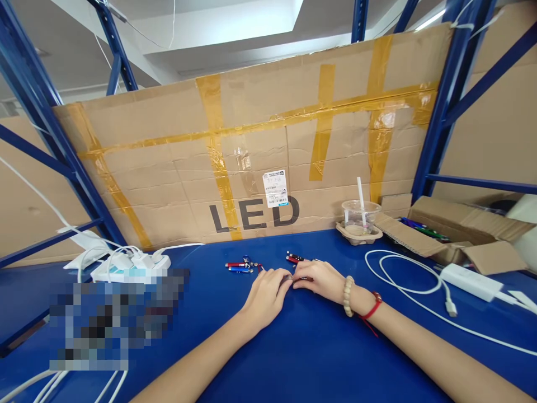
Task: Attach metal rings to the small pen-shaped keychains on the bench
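Note:
My left hand (267,295) and my right hand (319,280) meet over the middle of the blue table, fingertips almost touching. The fingers of both are closed in a pinch around something small. A dark, slim piece shows beneath my right fingers, but most of it is hidden. Just left of my left hand lie a small red metal tube (235,265) and a blue one (239,270), with metal key clips (250,263) at their ends. Behind my right hand rests another red and black tube (295,258), partly covered by the hand.
A white power strip (130,270) with plugs stands at the left, near a blurred-out patch. To the right are a plastic cup (361,215) in a carton holder, a coiled white cable (403,288), a white adapter (472,281) and an open cardboard box (457,221) holding pens. A cardboard panel (184,190) closes the back.

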Tool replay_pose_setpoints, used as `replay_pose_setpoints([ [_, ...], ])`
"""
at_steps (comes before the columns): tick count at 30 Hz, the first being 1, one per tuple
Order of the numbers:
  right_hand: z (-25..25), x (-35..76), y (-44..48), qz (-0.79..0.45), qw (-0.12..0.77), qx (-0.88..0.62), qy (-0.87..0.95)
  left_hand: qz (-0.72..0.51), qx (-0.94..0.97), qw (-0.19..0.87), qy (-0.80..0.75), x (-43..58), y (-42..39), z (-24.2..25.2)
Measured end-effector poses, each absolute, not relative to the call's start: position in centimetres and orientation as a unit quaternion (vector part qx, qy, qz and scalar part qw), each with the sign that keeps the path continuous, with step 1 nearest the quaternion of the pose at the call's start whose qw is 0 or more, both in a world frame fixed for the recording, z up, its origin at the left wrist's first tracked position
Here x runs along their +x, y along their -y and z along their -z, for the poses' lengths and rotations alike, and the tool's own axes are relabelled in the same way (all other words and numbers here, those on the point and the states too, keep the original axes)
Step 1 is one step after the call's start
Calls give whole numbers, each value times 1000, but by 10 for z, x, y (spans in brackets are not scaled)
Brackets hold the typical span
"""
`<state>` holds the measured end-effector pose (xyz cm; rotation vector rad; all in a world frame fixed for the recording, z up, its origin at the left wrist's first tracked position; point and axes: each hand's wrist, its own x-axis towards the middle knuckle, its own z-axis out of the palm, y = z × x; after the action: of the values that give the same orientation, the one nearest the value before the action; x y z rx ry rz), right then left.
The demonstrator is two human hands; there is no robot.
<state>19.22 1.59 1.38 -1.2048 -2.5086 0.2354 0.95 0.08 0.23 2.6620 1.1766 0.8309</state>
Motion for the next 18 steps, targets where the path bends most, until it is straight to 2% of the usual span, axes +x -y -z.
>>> replay_pose_setpoints([
  [18,-12,190,-17,-92,183,-427,881,-286,860,90,-413,7,1,0],
])
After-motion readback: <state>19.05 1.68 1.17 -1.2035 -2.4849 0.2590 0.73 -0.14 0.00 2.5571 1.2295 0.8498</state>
